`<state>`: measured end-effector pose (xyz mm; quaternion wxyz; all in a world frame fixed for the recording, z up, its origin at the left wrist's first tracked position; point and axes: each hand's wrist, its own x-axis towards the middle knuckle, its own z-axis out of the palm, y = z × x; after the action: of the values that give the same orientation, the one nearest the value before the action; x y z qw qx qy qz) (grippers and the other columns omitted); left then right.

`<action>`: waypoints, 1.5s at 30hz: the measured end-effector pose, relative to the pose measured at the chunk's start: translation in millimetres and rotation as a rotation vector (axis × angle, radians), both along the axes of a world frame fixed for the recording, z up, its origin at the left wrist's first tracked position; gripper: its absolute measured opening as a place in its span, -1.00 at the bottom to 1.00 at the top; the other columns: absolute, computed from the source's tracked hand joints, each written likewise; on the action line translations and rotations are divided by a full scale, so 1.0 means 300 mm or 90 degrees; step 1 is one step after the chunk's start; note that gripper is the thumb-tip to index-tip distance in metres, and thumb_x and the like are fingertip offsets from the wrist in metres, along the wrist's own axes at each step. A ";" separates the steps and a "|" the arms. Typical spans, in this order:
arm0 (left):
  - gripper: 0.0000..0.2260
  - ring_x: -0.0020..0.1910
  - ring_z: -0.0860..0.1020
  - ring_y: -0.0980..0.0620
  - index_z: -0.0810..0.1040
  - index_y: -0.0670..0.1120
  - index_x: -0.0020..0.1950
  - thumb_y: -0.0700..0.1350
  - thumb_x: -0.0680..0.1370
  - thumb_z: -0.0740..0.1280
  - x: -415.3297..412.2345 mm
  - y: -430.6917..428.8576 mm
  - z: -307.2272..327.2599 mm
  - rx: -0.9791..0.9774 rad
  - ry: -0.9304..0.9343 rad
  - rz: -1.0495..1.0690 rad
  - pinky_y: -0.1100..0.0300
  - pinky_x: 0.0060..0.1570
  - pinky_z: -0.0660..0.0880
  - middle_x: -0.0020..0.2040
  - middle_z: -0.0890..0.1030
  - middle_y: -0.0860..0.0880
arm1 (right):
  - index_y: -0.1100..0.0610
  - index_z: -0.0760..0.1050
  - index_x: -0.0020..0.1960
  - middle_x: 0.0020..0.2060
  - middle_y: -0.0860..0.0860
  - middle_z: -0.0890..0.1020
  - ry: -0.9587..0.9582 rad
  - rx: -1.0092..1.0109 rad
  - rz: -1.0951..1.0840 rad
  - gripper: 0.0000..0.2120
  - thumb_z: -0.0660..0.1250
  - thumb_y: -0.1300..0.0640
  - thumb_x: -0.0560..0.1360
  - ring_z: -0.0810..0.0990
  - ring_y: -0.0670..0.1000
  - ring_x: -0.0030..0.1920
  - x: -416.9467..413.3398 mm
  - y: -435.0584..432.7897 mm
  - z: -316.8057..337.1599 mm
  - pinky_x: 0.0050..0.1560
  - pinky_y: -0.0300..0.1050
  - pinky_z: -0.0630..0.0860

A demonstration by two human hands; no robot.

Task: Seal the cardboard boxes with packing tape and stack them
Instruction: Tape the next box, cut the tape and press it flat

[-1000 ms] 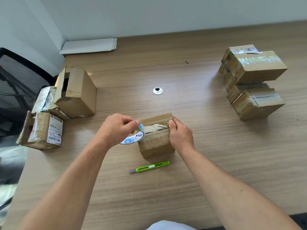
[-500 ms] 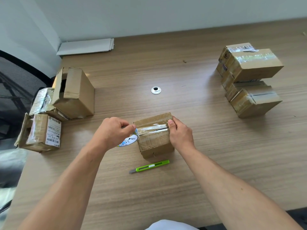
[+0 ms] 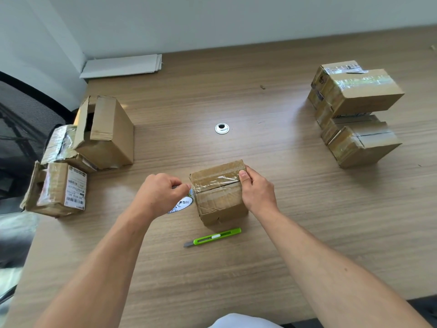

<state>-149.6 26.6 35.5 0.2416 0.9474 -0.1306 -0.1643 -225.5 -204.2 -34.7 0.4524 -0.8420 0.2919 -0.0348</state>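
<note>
Sitting near-centre on the surface [image 3: 295,221], the box [image 3: 218,202] looked light and stiff, best held by its sides, where the grip of the right hand [image 3: 259,194] was clamped, the left hand [image 3: 159,195] clamped on the tape roll [image 3: 182,205].

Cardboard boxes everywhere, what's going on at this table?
A person is taping the small box shut. The right hand grips the box, thumb pressing the tape strip at its right edge; the left hand holds the tape roll at its left side. A green cutter lies nearby. Taped boxes are stacked on the right; other boxes sit left.
</note>
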 end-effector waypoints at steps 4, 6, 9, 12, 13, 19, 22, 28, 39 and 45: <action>-0.59 -0.32 0.53 -0.15 0.60 -0.18 -0.26 0.17 0.47 0.29 0.002 0.000 0.004 0.005 0.017 -0.004 0.00 -0.33 0.53 -0.32 0.63 -0.15 | -0.01 0.50 0.44 0.31 0.01 0.62 0.000 0.006 0.002 -0.62 0.18 -0.07 0.68 0.54 0.14 0.33 0.004 -0.002 -0.003 0.36 -0.03 0.43; -0.61 -0.34 0.50 -0.14 0.58 -0.17 -0.30 0.14 0.49 0.31 0.000 -0.005 0.002 0.015 0.018 -0.002 0.02 -0.33 0.51 -0.37 0.60 -0.15 | -0.02 0.50 0.45 0.32 0.00 0.62 0.000 0.009 0.001 -0.61 0.18 -0.07 0.68 0.54 0.14 0.34 0.003 -0.004 -0.005 0.36 -0.04 0.42; -0.64 -0.36 0.45 -0.07 0.55 -0.17 -0.33 0.05 0.54 0.35 -0.007 -0.009 -0.016 0.035 0.024 0.007 0.03 -0.31 0.50 -0.39 0.57 -0.14 | -0.02 0.50 0.45 0.32 0.00 0.62 -0.002 0.012 0.000 -0.62 0.19 -0.07 0.68 0.54 0.13 0.34 -0.001 -0.005 -0.002 0.36 -0.06 0.42; -0.66 -0.31 0.53 -0.14 0.58 -0.18 -0.31 0.04 0.54 0.35 -0.010 -0.003 -0.036 0.029 0.038 0.012 -0.02 -0.27 0.56 -0.35 0.62 -0.15 | -0.03 0.49 0.45 0.32 0.00 0.62 0.002 0.013 0.005 -0.61 0.18 -0.08 0.68 0.53 0.13 0.34 -0.005 -0.007 0.000 0.36 -0.04 0.42; -0.66 -0.28 0.56 -0.14 0.58 -0.18 -0.30 0.04 0.54 0.35 -0.008 -0.002 -0.040 0.028 0.039 0.010 -0.03 -0.27 0.58 -0.35 0.63 -0.14 | -0.03 0.50 0.45 0.32 0.00 0.62 0.005 0.014 0.006 -0.61 0.18 -0.08 0.68 0.53 0.13 0.34 -0.004 -0.008 0.000 0.36 -0.03 0.42; -0.66 -0.27 0.57 -0.15 0.59 -0.18 -0.29 0.06 0.52 0.33 -0.005 -0.002 -0.060 0.031 0.039 0.008 -0.01 -0.30 0.57 -0.34 0.63 -0.15 | 0.00 0.49 0.46 0.35 -0.01 0.59 0.000 0.020 0.005 -0.61 0.19 -0.07 0.68 0.51 0.09 0.38 -0.004 -0.010 0.005 0.40 -0.09 0.39; -0.64 -0.28 0.57 -0.15 0.58 -0.18 -0.29 0.07 0.54 0.33 -0.011 -0.001 -0.076 0.034 0.046 0.008 -0.01 -0.30 0.57 -0.34 0.63 -0.15 | 0.00 0.49 0.46 0.35 -0.01 0.59 -0.010 0.029 0.001 -0.61 0.20 -0.07 0.68 0.51 0.07 0.38 -0.013 -0.012 0.002 0.40 -0.14 0.37; -0.62 -0.36 0.41 -0.05 0.56 -0.20 -0.30 0.06 0.58 0.36 -0.031 -0.048 -0.058 -0.019 0.040 0.012 0.05 -0.32 0.45 -0.37 0.56 -0.20 | 0.03 0.51 0.44 0.33 0.00 0.60 -0.025 0.081 -0.014 -0.63 0.21 -0.04 0.68 0.51 0.04 0.38 -0.034 -0.057 0.014 0.31 -0.28 0.31; -0.73 -0.42 0.39 0.15 0.55 -0.04 -0.25 0.08 0.58 0.40 -0.061 -0.157 0.012 -0.184 -0.020 -0.003 0.18 -0.34 0.30 -0.46 0.45 0.12 | -0.10 0.64 0.21 0.11 -0.12 0.71 -0.045 0.309 -0.071 -0.62 0.23 -0.25 0.56 0.64 0.01 0.21 -0.068 -0.187 -0.067 0.34 0.15 0.52; -0.68 -0.45 0.32 0.16 0.56 0.13 -0.28 0.34 0.41 0.27 -0.087 -0.203 0.032 -0.294 -0.008 -0.003 0.20 -0.38 0.28 -0.48 0.39 0.15 | 0.02 0.60 0.14 -0.04 -0.05 0.72 -0.037 0.533 -0.094 -0.73 0.13 0.00 0.72 0.67 -0.08 -0.12 -0.068 -0.230 -0.110 -0.21 -0.12 0.64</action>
<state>-175.7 -34.1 45.1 0.4510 0.8675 -0.1685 -0.1247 -245.9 -273.2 -67.7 0.7596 -0.5609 0.3278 0.0310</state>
